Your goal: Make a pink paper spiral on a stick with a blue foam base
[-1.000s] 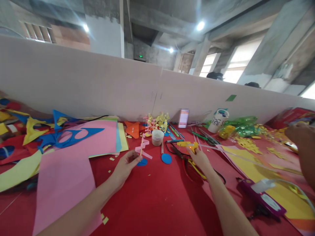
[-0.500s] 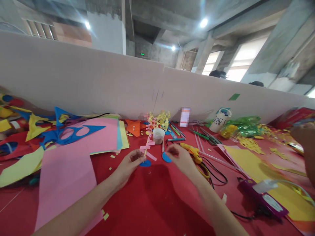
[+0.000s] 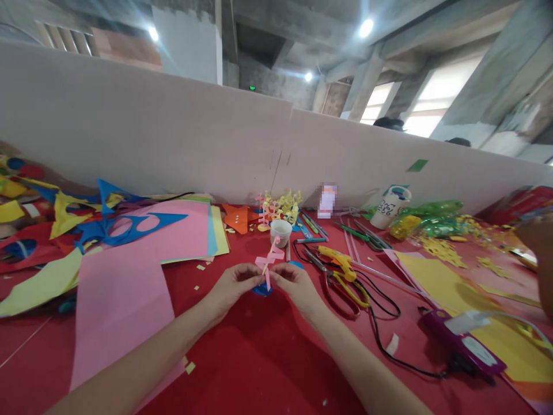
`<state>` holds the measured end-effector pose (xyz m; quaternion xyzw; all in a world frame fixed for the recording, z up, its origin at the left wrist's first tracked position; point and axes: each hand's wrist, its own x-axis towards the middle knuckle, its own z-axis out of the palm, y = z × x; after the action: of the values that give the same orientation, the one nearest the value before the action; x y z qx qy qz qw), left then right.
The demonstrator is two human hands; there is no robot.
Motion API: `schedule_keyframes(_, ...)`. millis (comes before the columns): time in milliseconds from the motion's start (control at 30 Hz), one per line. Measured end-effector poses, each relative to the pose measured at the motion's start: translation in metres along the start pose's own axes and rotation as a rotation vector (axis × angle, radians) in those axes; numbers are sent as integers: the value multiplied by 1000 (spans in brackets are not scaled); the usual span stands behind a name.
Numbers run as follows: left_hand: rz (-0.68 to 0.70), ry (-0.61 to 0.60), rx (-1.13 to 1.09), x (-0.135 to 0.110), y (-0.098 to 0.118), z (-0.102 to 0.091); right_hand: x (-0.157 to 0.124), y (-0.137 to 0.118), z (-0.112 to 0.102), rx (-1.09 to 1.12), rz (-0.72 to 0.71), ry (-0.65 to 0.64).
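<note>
My left hand point(image 3: 233, 283) and my right hand point(image 3: 294, 283) meet over the red table point(image 3: 268, 357). Both pinch the bottom of a small stick wrapped with pink paper strips point(image 3: 268, 262), which stands slightly tilted between them. Under the stick's foot lies a blue paper disc point(image 3: 261, 290), partly hidden by my fingers. A yellow glue gun point(image 3: 336, 257) lies just right of my right hand, with red-and-yellow scissors point(image 3: 343, 285) beside it. A small white cup point(image 3: 280, 233) stands just behind the stick.
Pink, yellow and blue paper sheets and cut scraps point(image 3: 129, 242) cover the left side. Yellow sheets point(image 3: 436, 276) and a purple device point(image 3: 462, 343) with a black cord lie at the right. Another person's hand point(image 3: 538, 253) shows at the right edge. A white partition point(image 3: 173, 138) bounds the back.
My right hand left the glue gun and moved left to join my left hand on the pink paper stick. The stick now sits over the blue disc.
</note>
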<state>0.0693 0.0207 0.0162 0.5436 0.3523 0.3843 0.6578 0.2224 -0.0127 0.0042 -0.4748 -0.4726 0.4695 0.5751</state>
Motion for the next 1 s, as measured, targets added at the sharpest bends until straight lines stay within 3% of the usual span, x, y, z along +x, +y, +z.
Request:
schedule_keyframes(267, 58, -26, 113, 0, -4, 1, -5, -1, 10, 182, 71, 12)
schedule_keyframes(467, 115, -30, 199, 6, -13, -3, -2, 9, 11, 222, 54, 99)
schedule_keyframes(667, 420, 234, 484, 2, -13, -1, 1, 12, 10, 208, 17, 228)
schedule_keyframes(833, 541, 266, 819, -9, -4, 5, -2, 15, 18, 207, 1, 240)
schedule_keyframes(1000, 651, 411, 960, -9, -5, 3, -4, 13, 29, 265, 24, 267)
